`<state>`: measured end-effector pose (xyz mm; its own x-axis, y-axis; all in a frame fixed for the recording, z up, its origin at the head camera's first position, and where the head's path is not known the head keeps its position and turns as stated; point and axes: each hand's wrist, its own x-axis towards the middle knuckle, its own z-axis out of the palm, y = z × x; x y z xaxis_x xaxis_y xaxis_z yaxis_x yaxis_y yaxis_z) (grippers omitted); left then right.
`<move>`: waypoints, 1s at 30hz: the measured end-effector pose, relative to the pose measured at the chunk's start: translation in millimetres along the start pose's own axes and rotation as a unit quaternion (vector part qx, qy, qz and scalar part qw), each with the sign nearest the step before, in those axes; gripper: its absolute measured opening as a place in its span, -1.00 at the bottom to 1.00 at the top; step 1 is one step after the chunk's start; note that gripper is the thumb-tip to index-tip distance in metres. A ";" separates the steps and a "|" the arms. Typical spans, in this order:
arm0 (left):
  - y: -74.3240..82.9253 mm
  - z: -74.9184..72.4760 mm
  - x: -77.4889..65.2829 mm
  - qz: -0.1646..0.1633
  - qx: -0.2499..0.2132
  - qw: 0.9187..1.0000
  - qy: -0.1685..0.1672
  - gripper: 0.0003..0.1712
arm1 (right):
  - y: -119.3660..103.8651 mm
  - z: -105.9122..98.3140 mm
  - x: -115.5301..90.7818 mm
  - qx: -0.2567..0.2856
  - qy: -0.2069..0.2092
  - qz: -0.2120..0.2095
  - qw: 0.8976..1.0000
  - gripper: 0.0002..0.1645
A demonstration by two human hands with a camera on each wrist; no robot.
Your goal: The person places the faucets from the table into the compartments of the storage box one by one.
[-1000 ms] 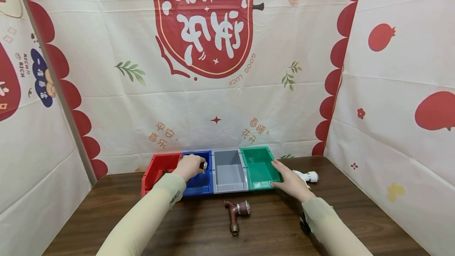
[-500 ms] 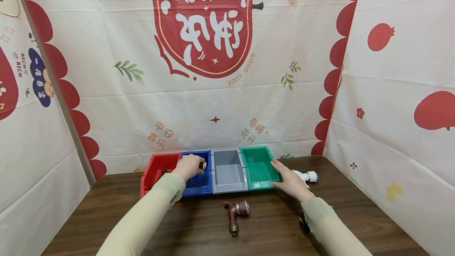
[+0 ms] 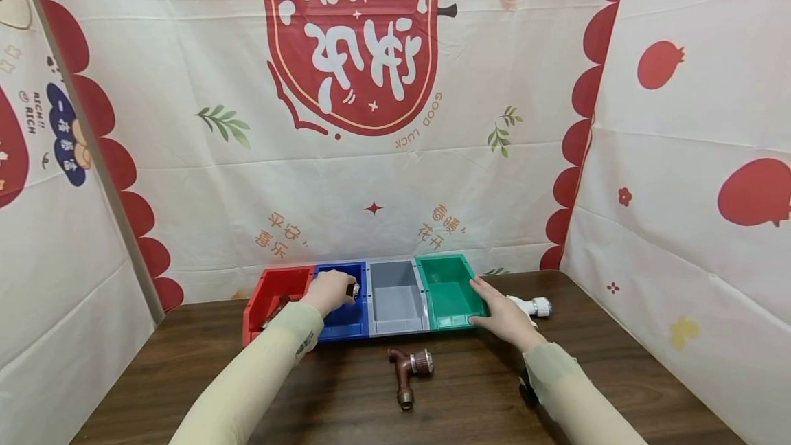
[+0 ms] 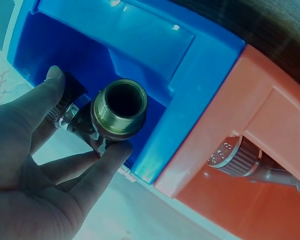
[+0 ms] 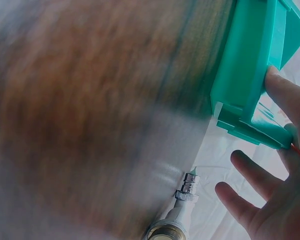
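Observation:
In the left wrist view, my left hand grips a dark tap between thumb and fingers, its threaded brass end facing the camera. Hand and tap are over the blue bin; in the head view only the tap's silver-ringed knob shows past my left hand. My right hand touches the right side of the green bin. Its thumb rests at the front corner, with the other fingers extended along the outside.
A red bin at the left holds another dark tap. The grey bin stands between blue and green. One brown tap lies on the wooden table. A white tap lies beyond my right hand.
My left hand stays over the blue bin; the held tap's knob tilts slightly. My right hand keeps its place at the green bin, and the view shifts a little.

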<state>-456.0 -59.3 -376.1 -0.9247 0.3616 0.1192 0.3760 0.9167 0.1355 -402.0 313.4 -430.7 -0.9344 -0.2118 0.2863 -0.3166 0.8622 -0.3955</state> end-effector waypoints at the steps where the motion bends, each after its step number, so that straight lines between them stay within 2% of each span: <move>1: -0.2 0.3 0.4 0.000 0.000 1.000 0.001 -0.47 | 0.1 0.0 0.1 0.000 0.000 0.000 1.000 -0.01; 24: 1.7 -0.4 1.6 -0.009 -0.012 1.000 -0.007 -0.43 | 1.2 0.1 1.6 -0.001 0.002 0.001 1.000 -0.01; 30: 1.3 1.7 1.1 0.002 0.011 1.000 0.001 -0.47 | -0.1 1.1 1.2 -0.002 0.001 -0.004 1.000 -0.01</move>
<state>-456.7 -57.4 -377.5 -0.9233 0.3641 0.1224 0.3775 0.9190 0.1137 -403.2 312.6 -431.3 -0.9314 -0.2175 0.2918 -0.3235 0.8621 -0.3900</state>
